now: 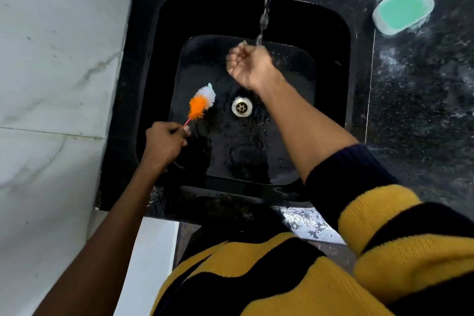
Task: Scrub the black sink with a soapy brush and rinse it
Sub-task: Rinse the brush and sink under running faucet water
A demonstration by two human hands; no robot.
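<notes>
Head view, only view. No brand, label or readable writing on anything in shot.

Square black sink with rounded corners [331, 41], set in a dark speckled stone counter [423, 110]. Basin floor is wet and glossy, film of water with reflections, heaviest between the round metal drain [242, 107] and the front wall. Front rim is wet too, with droplets on the counter edge below it. Thin stream of water [268, 0] falls from the top edge of frame into the basin.

Bottle brush with orange and white bristles and thin red handle [201, 102]: bristle head sits low in the basin at the left side, just left of the drain, tip pointing up and right. White bristles at the tip, orange nearer the handle. Can't tell whether the bristles touch the floor.

Left hand [164, 142]: fingers curled round the red handle, gripping it close to the bristles, over the sink's left wall.

Right hand [250, 65]: directly under the stream, water landing on it, fingers loosely curled, nothing in it. Motion-blurred, wet. Above and right of the drain.

White rectangular tub of green soap [403, 9] on the counter, back right, well apart from the sink. White marble-pattern wall [51, 59] runs along the left. Yellow-and-black striped knit sleeve [384, 213] pushed up the right forearm.
</notes>
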